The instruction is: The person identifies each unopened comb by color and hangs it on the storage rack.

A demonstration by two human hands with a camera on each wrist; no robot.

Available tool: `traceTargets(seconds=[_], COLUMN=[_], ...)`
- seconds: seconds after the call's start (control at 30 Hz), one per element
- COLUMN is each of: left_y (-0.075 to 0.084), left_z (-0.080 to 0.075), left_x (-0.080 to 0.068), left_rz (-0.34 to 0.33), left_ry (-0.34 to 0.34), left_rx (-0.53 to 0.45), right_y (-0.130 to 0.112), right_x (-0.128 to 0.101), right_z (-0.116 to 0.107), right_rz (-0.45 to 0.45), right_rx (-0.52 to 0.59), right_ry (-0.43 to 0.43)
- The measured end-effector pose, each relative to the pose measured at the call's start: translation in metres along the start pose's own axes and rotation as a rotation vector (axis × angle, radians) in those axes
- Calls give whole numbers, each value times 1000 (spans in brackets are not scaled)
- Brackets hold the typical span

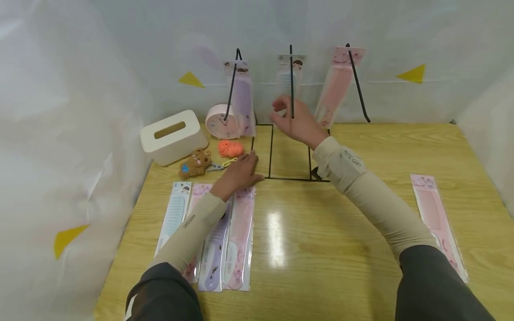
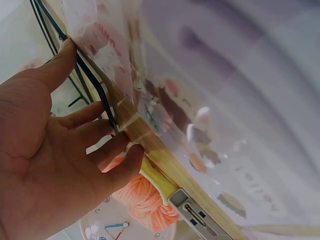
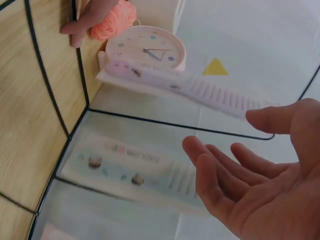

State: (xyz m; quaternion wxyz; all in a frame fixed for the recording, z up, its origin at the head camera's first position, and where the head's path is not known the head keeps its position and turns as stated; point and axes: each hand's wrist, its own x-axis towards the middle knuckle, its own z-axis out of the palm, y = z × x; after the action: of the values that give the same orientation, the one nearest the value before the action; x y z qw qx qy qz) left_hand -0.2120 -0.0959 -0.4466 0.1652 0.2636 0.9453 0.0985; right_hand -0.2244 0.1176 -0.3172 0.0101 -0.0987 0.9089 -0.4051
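Observation:
My right hand [image 1: 299, 122] is raised beside the middle hook [image 1: 292, 84] of a black wire display rack [image 1: 271, 151], fingers loosely bent and holding nothing. A packaged blue comb [image 3: 125, 165] hangs from that hook, just behind the fingers. On the left hook hangs a packaged purple comb [image 1: 242, 100], and a packaged pink comb [image 1: 336, 89] hangs tilted on the right one. My left hand [image 1: 238, 171] rests at the rack's base wire, its fingers [image 2: 102, 130] spread along the bar. Under that forearm several packaged combs [image 1: 240, 232] lie side by side, partly covered by the sleeve.
Left of the rack stand a white tissue box [image 1: 170, 133] and a pink round clock [image 1: 220, 122]. A brown bear plush [image 1: 196, 164], orange yarn [image 1: 230, 148] and a yellow-handled clipper [image 1: 217, 167] lie before them. Another packaged pink comb [image 1: 435, 218] lies at the table's right.

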Motion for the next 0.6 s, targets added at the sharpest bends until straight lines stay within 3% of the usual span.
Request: traceTargets(seconds=[0.33, 0.6], left_y=[-5, -1], left_z=[-2, -3], left_x=[-4, 3], left_rz=[-3, 18], left_ry=[6, 2], left_rx=[-6, 10], right_y=[39, 105], right_x=[-63, -131], right_z=[-31, -77], right_rz=[66, 172], right_rx=[-60, -127], right_ry=[-39, 30])
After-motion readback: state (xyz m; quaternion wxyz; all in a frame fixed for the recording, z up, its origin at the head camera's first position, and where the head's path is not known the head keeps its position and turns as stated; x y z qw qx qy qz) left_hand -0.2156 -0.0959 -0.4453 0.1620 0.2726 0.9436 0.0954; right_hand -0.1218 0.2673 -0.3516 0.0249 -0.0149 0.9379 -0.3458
